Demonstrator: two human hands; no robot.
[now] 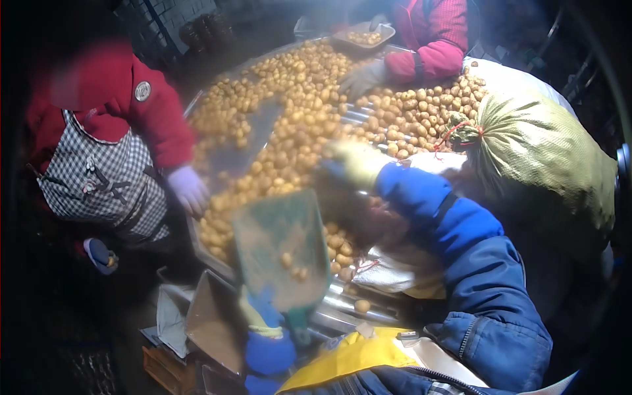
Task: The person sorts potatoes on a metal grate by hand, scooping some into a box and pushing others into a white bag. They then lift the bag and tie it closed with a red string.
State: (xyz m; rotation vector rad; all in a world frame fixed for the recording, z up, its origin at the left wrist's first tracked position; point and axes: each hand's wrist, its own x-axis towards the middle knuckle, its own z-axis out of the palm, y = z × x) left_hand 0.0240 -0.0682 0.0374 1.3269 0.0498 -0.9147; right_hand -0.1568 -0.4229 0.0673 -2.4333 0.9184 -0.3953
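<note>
My left hand [263, 309], in a blue and yellow glove, grips the near left edge of a green scoop [276, 230]; part of its fingers is hidden. The scoop is held with its hollow face towards me, and a few potatoes [294, 267] lie in it. Its short handle points down towards my body. My right hand [355, 164], gloved in yellow and blue, reaches out over the potato heap [299, 141]. Motion smears its fingers, so I cannot make out whether it holds anything.
A co-worker in a checked apron [108, 171] stands at the left, one gloved hand by the table's edge. Another person's gloved hand [363, 79] is among potatoes at the back, near a filled tray [366, 46]. A tied sack [540, 158] stands right; cartons [214, 322] sit lower left.
</note>
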